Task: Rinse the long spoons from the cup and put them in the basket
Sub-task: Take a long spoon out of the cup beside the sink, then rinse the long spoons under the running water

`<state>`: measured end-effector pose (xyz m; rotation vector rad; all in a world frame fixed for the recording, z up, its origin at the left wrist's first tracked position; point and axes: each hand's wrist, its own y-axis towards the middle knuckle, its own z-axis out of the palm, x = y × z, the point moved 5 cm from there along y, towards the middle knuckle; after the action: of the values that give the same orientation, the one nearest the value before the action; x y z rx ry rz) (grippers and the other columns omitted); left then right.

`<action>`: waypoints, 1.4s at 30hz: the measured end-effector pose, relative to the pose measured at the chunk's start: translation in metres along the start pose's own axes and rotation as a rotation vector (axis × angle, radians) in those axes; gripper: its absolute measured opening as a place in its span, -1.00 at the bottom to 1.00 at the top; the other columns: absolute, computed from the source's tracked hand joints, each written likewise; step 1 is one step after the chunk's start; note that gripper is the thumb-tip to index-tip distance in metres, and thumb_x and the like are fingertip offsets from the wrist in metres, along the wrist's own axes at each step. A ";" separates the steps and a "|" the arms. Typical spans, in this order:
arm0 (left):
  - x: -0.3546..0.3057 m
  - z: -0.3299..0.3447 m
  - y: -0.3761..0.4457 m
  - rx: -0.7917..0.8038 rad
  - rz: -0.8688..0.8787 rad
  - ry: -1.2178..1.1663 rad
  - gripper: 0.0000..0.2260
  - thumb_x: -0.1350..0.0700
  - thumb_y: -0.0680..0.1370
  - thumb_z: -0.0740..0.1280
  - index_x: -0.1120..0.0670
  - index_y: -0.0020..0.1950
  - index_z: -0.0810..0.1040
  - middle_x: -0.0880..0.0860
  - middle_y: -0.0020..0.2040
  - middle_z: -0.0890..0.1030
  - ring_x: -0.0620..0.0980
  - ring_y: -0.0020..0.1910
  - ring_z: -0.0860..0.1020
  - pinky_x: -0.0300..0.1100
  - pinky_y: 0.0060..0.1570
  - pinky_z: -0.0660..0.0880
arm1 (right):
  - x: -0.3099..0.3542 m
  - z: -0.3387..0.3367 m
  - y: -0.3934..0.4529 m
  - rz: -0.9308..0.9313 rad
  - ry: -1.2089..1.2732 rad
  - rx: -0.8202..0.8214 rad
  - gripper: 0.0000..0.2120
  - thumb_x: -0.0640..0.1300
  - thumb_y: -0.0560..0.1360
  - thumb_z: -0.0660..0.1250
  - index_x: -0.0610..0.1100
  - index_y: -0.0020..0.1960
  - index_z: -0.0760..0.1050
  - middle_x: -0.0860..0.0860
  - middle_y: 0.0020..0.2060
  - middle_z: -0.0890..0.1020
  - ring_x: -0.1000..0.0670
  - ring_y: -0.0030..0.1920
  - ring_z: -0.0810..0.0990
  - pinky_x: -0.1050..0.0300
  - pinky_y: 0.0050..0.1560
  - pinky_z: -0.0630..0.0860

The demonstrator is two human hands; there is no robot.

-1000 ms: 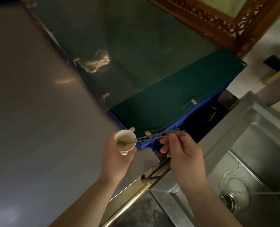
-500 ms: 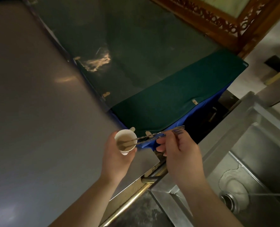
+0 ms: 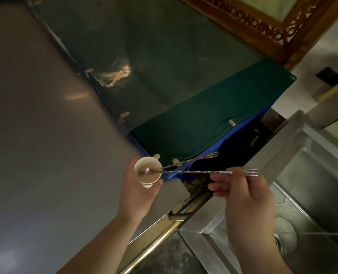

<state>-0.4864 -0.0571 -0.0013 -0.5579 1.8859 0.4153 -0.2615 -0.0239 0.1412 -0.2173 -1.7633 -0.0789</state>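
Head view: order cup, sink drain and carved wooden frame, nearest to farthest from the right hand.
From the right hand:
1. Sink drain, just below and right of it, partly hidden by the wrist.
2. Cup, to its left, held by the left hand.
3. Carved wooden frame, far above at the top.

A working drinks or food-service kitchen, seen from above: a brushed stainless-steel tabletop meets a deep stainless sink with a round drain. Twisted long-handled bar spoons stand in a small paper cup. A carved wooden screen borders the tiled floor.
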 end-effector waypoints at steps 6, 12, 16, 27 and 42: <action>-0.002 -0.001 -0.004 0.013 -0.011 0.006 -0.30 0.04 0.29 0.63 -0.51 0.12 0.28 -0.10 0.10 0.55 -0.13 0.02 0.58 -0.33 -0.10 0.50 | -0.020 -0.023 -0.003 0.166 0.188 -0.086 -0.74 -0.23 0.55 0.22 -0.09 -0.22 0.62 -0.16 -0.27 0.73 -0.13 -0.31 0.72 0.18 -0.38 0.58; -0.006 -0.007 -0.007 0.002 -0.006 0.044 -0.28 -0.02 0.26 0.63 -0.45 0.21 0.29 -0.12 0.13 0.48 -0.07 0.06 0.57 -0.29 -0.05 0.54 | -0.041 -0.040 -0.011 0.332 0.344 -0.105 -0.82 -0.45 0.58 0.15 -0.29 -0.07 0.48 -0.20 -0.31 0.72 -0.06 -0.40 0.69 0.20 -0.39 0.62; -0.009 -0.015 -0.009 0.014 0.008 0.141 -0.26 -0.04 0.24 0.65 -0.49 0.13 0.24 -0.25 0.11 0.44 -0.04 0.11 0.52 -0.09 0.04 0.53 | -0.046 -0.058 -0.017 0.460 0.519 -0.190 -0.81 -0.29 0.59 0.16 -0.23 -0.17 0.46 -0.16 -0.47 0.67 -0.05 -0.53 0.63 0.19 -0.45 0.56; -0.088 -0.025 -0.093 -0.153 0.280 0.017 -0.32 -0.06 0.24 0.40 0.10 0.33 0.43 0.00 0.34 0.45 0.06 0.14 0.50 -0.11 0.08 0.46 | -0.052 -0.205 -0.030 0.808 0.529 -0.315 -0.83 -0.16 0.18 0.39 -0.27 -0.34 0.51 -0.11 -0.70 0.53 -0.23 -0.60 0.50 0.03 -0.43 0.44; -0.234 0.378 -0.227 0.923 -0.074 -0.249 -0.86 0.11 0.50 0.36 -0.16 -0.10 0.61 -0.09 -0.18 0.71 -0.13 -0.23 0.65 -0.31 -0.20 0.49 | -0.134 -0.449 -0.046 0.464 1.005 -1.032 -0.73 -0.15 0.66 0.09 -0.14 -0.15 0.46 -0.01 -0.52 0.66 0.08 -0.57 0.62 0.29 -0.51 0.52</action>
<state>0.0044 -0.0030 0.0727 0.0515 1.5880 -0.4217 0.1875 -0.1607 0.1051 -1.1060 -0.5130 -0.6415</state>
